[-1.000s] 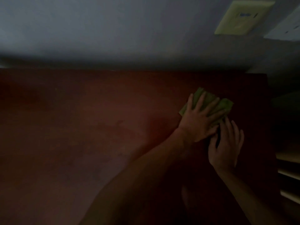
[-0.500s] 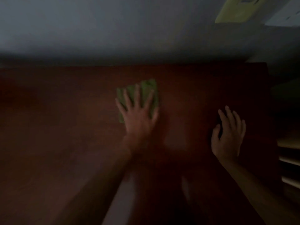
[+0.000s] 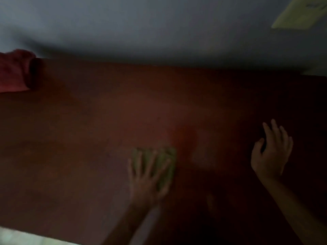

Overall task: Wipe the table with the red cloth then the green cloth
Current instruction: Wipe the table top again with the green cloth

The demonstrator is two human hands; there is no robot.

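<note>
Green cloth (image 3: pixel 163 162) lies flat under my left hand (image 3: pixel 147 181), fingers spread and pressing it onto the brown table (image 3: pixel 88 147). My right hand (image 3: pixel 270 152) rests open nearby. Red cloth (image 3: pixel 14 71), blurred, sits far left, probably bunched.

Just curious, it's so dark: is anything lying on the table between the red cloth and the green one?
No. In the head view, only bare table shows between the red cloth and the green cloth.
</note>
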